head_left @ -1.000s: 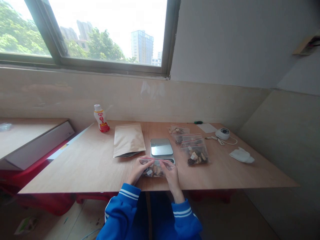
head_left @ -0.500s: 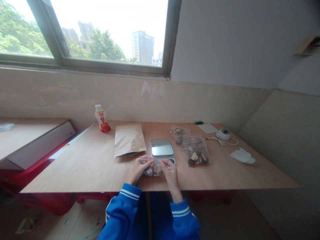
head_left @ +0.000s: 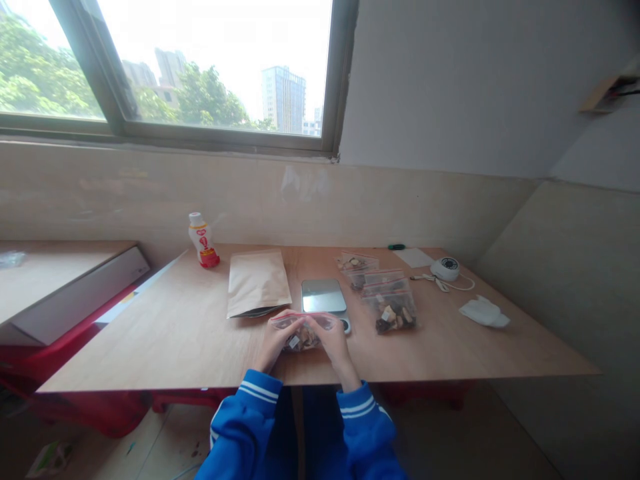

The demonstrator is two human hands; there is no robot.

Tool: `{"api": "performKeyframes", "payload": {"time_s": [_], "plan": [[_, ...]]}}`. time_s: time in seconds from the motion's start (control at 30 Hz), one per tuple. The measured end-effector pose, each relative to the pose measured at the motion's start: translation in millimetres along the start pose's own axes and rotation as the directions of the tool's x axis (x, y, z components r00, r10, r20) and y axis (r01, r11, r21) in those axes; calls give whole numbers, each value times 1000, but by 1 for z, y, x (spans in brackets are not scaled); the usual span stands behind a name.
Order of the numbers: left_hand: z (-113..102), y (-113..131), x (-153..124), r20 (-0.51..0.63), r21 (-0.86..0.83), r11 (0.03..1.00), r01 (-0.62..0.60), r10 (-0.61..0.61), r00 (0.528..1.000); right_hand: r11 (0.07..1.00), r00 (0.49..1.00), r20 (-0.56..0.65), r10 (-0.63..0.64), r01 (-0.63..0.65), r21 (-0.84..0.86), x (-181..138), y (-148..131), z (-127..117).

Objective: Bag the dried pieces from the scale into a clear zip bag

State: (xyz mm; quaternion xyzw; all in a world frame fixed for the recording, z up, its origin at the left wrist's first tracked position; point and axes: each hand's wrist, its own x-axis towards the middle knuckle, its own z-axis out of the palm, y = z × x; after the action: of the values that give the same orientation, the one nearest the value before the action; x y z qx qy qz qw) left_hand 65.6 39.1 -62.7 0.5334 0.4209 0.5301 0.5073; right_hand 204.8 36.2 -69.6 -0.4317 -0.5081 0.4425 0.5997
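Both hands grip the red-striped top edge of a clear zip bag [head_left: 303,340] that holds pale and dark dried pieces and a small white label. My left hand [head_left: 277,337] pinches the seal on its left side. On the same strip, my right hand [head_left: 330,335] is closed with its fingertips close to the left ones. The bag is at the table's front edge, just in front of a kitchen scale [head_left: 323,296] with a shiny plate, whose near edge is partly hidden. Left of the scale lies a brown kraft pouch [head_left: 259,281], its mouth facing me.
Several filled zip bags [head_left: 395,312] lie right of the scale. A white dome-shaped device [head_left: 445,268] with a cable, a white paper sheet [head_left: 414,257], a green-handled item [head_left: 397,247] and a crumpled white cloth or tissue [head_left: 484,312] are farther right. A red-and-white bottle [head_left: 204,243] stands back left.
My right hand has slid left along the bag's top strip, and its fingertips now nearly meet those of my left hand. The view has shifted slightly.
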Motion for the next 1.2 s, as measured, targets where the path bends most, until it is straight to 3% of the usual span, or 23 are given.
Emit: {"api": "performKeyframes", "payload": {"time_s": [0.3, 0.5, 0.8, 1.0, 1.2], "plan": [[-4, -1, 0, -55, -35, 999, 18, -20, 998, 997, 996, 78, -34, 39, -60, 3, -6, 2], [-5, 1, -1, -80, -43, 997, 66, -69, 994, 996, 999, -27, -40, 38, -75, -4, -4, 10], [-5, 1, 0, -33, -69, 997, -15, 12, 999, 998, 997, -47, -55, 55, -15, -6, -6, 13], [-4, -2, 2, -11, -236, 969, 66, -71, 997, 998, 993, -102, -61, 62, 6, -7, -4, 12], [-4, -4, 1, -12, -187, 982, 17, -20, 1000, 999, 993, -109, -46, 47, 14, -6, 2, 13]]}}
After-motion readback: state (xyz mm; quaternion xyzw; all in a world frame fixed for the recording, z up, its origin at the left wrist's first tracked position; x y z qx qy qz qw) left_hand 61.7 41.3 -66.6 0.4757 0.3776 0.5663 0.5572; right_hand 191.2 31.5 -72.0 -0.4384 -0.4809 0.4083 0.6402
